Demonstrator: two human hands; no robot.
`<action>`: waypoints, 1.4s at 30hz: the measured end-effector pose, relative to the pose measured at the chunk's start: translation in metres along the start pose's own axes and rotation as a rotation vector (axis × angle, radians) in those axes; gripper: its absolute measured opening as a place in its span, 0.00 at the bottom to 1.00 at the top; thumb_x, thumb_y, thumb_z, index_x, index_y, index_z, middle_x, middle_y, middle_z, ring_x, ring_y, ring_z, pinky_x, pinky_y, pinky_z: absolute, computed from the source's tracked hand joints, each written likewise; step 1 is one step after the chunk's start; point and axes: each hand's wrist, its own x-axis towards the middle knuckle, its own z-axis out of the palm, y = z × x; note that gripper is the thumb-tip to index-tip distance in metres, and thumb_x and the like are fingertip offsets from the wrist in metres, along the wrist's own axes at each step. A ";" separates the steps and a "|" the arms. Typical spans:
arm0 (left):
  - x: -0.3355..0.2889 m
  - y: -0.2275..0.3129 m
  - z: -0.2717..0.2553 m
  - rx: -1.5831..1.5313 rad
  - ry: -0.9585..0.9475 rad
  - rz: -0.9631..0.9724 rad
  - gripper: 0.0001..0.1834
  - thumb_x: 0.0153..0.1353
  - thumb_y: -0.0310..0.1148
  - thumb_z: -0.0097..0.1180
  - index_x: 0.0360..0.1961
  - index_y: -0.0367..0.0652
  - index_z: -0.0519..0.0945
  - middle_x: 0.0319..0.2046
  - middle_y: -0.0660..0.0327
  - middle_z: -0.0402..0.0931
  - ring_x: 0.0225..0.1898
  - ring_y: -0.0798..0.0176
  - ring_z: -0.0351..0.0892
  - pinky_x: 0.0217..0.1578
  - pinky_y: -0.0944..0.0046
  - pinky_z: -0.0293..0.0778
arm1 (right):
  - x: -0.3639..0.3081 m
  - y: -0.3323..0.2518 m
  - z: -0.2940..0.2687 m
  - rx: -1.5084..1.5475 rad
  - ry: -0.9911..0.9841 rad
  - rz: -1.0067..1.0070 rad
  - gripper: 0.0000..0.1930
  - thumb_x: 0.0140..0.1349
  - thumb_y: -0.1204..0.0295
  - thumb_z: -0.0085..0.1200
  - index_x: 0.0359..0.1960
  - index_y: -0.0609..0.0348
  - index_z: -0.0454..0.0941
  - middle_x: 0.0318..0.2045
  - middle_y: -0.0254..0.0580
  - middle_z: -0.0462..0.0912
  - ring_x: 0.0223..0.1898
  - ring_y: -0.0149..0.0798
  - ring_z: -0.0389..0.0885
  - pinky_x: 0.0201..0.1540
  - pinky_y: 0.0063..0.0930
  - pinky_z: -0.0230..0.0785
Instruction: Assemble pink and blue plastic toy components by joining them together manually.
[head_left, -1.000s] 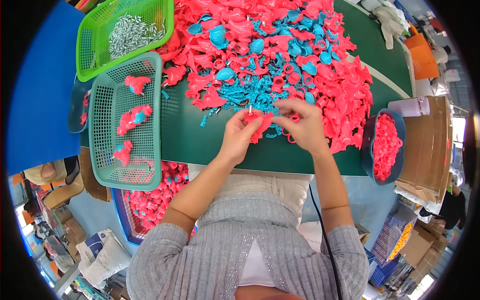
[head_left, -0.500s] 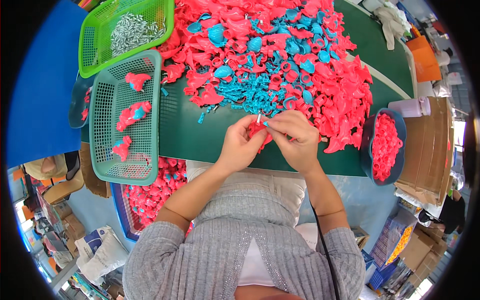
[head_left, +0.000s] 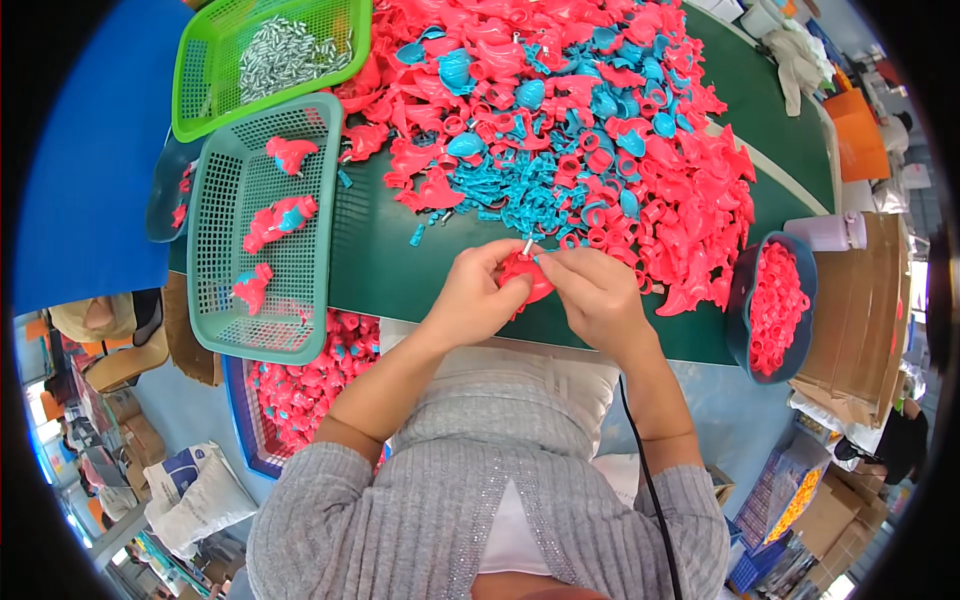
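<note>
Close to the table's near edge, my left hand (head_left: 481, 295) is closed around a pink plastic toy part (head_left: 524, 277). A small silvery metal pin (head_left: 528, 246) stands up from that part. My right hand (head_left: 598, 296) pinches a tiny blue plastic piece (head_left: 540, 257) against the pink part; most of this piece is hidden by the fingers. Beyond both hands lies a heap of pink plastic shells (head_left: 690, 210), with small blue plastic pieces (head_left: 515, 190) piled at its near side. Rounded blue shells (head_left: 456, 70) are scattered among the pink ones.
On the left, a teal basket (head_left: 201, 250) holds several pink-and-blue toys. A green basket (head_left: 182, 90) of metal pins stands behind it. To the right is a dark blue bowl (head_left: 738, 325) of pink rings, beside a cardboard box (head_left: 860, 310). A crate (head_left: 245, 430) of pink parts sits below the table.
The pink part has turned in my left hand, so more of its rounded side shows. My right fingers stay pinched beside the pin. The whole view has shifted slightly.
</note>
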 end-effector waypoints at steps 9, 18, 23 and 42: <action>0.000 -0.002 0.009 -0.176 0.026 0.091 0.14 0.58 0.20 0.51 0.47 0.32 0.77 0.31 0.63 0.79 0.29 0.76 0.76 0.28 0.75 0.72 | -0.019 0.020 0.016 1.212 0.000 0.825 0.07 0.58 0.79 0.57 0.38 0.64 0.82 0.27 0.36 0.83 0.25 0.25 0.74 0.27 0.17 0.66; 0.016 -0.041 -0.002 -0.227 0.182 0.065 0.14 0.60 0.23 0.52 0.48 0.34 0.75 0.29 0.62 0.78 0.24 0.74 0.75 0.22 0.74 0.71 | -0.013 0.021 0.040 1.058 0.045 0.791 0.09 0.62 0.76 0.55 0.43 0.63 0.80 0.33 0.32 0.79 0.30 0.22 0.73 0.32 0.16 0.66; 0.024 -0.052 -0.015 -0.324 0.201 -0.064 0.14 0.61 0.27 0.54 0.48 0.36 0.75 0.27 0.60 0.77 0.23 0.69 0.76 0.20 0.72 0.71 | -0.003 0.037 0.032 0.692 0.147 0.751 0.10 0.62 0.76 0.55 0.45 0.64 0.80 0.33 0.32 0.77 0.32 0.22 0.74 0.34 0.16 0.66; 0.026 -0.088 -0.019 -0.316 0.242 0.132 0.11 0.64 0.26 0.51 0.47 0.35 0.73 0.27 0.59 0.76 0.23 0.70 0.76 0.19 0.72 0.73 | 0.112 0.152 0.012 -0.047 0.230 0.498 0.22 0.53 0.67 0.63 0.49 0.60 0.78 0.37 0.49 0.83 0.36 0.44 0.82 0.41 0.34 0.73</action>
